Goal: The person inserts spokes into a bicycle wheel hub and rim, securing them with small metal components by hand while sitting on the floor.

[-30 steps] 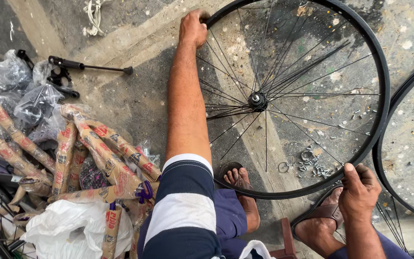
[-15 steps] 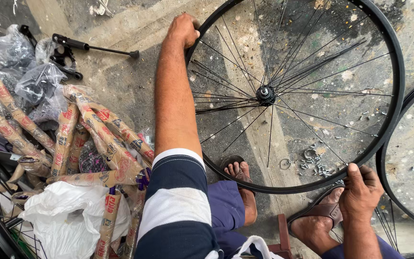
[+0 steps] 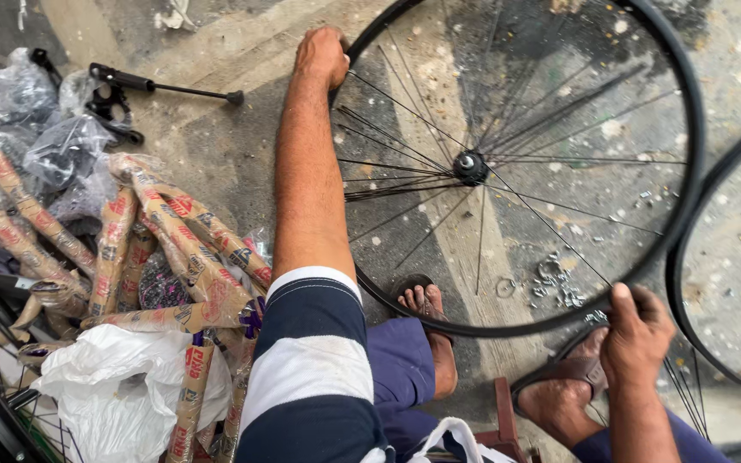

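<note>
A black spoked bicycle wheel is held above the concrete floor in front of me. My left hand grips its rim at the upper left, arm stretched out in a navy and white striped sleeve. My right hand grips the rim at the lower right. The hub sits in the middle with thin spokes fanning out. My sandalled feet rest under the lower rim.
A second black wheel stands at the right edge. Paper-wrapped rolls, clear plastic bags and a white bag pile up at left. A black tool with a rod lies behind them. Small metal parts lie scattered on the floor.
The wheel has shifted right and up in view, and the hub looks blurred as if turning. Both hands keep their grip on the rim.
</note>
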